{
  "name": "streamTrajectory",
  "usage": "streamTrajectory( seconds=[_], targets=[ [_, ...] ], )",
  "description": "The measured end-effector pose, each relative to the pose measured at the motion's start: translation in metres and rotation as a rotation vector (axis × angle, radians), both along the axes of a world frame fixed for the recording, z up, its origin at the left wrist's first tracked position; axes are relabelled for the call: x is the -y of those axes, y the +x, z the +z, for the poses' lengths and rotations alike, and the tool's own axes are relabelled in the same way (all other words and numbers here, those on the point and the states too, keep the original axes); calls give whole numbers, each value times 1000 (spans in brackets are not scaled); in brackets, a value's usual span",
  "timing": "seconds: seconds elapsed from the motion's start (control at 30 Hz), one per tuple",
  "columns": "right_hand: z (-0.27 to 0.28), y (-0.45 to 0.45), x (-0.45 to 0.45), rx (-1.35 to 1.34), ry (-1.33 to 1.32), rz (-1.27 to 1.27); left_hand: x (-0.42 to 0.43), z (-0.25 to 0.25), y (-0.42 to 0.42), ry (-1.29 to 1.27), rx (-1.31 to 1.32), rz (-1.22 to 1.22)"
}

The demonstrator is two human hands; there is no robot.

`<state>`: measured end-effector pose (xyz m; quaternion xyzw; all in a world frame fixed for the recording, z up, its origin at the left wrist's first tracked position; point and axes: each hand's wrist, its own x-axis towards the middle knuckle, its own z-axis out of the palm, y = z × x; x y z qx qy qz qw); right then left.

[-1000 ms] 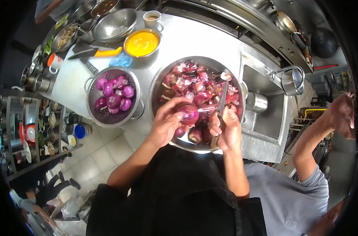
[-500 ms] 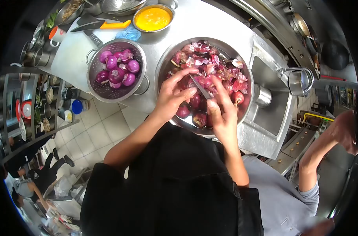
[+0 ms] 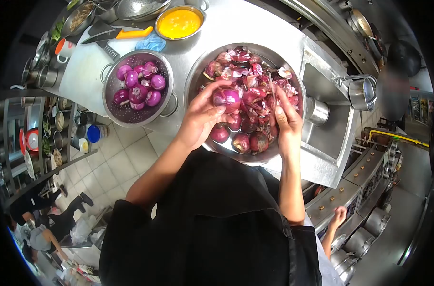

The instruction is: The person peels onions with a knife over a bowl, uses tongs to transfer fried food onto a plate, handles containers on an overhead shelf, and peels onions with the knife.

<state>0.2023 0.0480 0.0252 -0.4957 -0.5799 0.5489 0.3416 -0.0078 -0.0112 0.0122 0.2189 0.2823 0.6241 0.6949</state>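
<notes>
"Pinching a red onion (image 3: pixel 227 99) between thumb and fingers, a left hand (image 3: pixel 200 118) leans in over a large steel bowl (image 3: pixel 194 78) at the near edge of the surface (image 3: pixel 231 24), palm half upturned, forearm slanting from the lower left."

"And the right hand (image 3: pixel 288 119)?"

"Closed on a knife (image 3: pixel 272 86) whose blurred blade points away from the body, with the forearm nearly upright. How the lower fingers wrap is hidden; the two hands are apart."

"How many onions, all told?"

"One in the left hand. At least three whole ones line the bowl's near side, below a heap of skins (image 3: pixel 236 58) too jumbled to count. At least eight glossy ones sit in one colander (image 3: pixel 124 116), left of the bowl along the near edge."

"What else?"

"Toward the surface's left end, one yellow-handled knife (image 3: pixel 135 33), one blue plastic bag (image 3: pixel 151 42) and one small bowl (image 3: pixel 201 28) of yellow liquid. At the right end, one sink (image 3: pixel 317 136) holds one steel pot (image 3: pixel 318 112)."
</notes>
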Motion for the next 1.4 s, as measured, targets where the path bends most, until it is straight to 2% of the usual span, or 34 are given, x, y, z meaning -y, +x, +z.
streamTrajectory(
  seconds=[0.1,0.17,0.2,0.23,0.3,0.37,0.4,0.43,0.47,0.53,0.6,0.67,0.73,0.8,0.83,0.87,0.9,0.93,0.97,1.0,1.03,1.07,1.1,1.13,1.17,1.23,1.3,1.4],
  targets=[
    [18,-5,17,4,-90,55,-2,-14,5,0,-4,59],
    [12,-6,27,6,13,161,-8,-27,13,30,-68,100],
    [14,-10,30,9,44,192,-8,-21,16,37,-222,119],
    [11,-17,34,9,70,225,-8,-31,16,115,-504,164],
    [2,-20,35,15,127,232,-8,-33,24,227,-720,212],
    [-1,-15,34,91,141,170,-5,-41,27,150,-527,115],
    [-2,-11,28,116,281,169,-7,-36,31,190,-460,126],
    [1,-5,28,26,258,105,-9,-31,37,144,-360,143],
    [3,-10,33,-82,226,76,-9,-43,21,212,-290,36],
    [-12,-13,33,-138,216,44,-8,-42,18,56,-168,-39],
    [-16,-15,41,-164,258,-6,-11,-42,13,64,-186,-102],
    [-5,-14,50,-172,122,23,-14,-38,9,51,-230,-176],
    [-9,-13,39,-211,221,-47,-24,-29,21,-4,-339,-52],
    [-13,-9,33,-150,295,-30,-30,-35,17,-6,-367,-103],
    [11,0,34,-42,264,-11,-32,-40,15,-2,-243,-144],
    [1,0,29,-49,247,-23,-27,-48,8,-17,-118,-156],
    [-5,-2,23,-153,411,-70,-30,-43,4,17,-97,-223],
    [-19,1,25,-314,182,-107,-29,-51,5,-17,-42,-134],
    [-10,8,29,9,248,-135,-30,-63,4,-77,-33,-65],
    [-25,17,23,552,364,138,-30,-42,13,26,20,-185],
    [-39,24,23,575,431,180,-30,-17,21,-59,88,-158],
    [-30,20,28,381,335,123,-23,-43,18,-191,157,-23],
    [-16,14,33,72,148,17,-24,-36,15,-197,167,-25],
    [-4,6,40,-139,9,-38,-25,-40,12,-95,243,-59],
    [7,-4,51,-251,-51,-51,-16,-24,9,-128,253,-16],
    [15,-5,65,-212,5,-57,-1,-12,16,-124,297,27],
    [25,-23,74,-108,43,-54,-1,-11,5,-52,404,-72],
    [23,-30,63,129,186,70,-5,-9,13,-89,315,48]
  ],
)
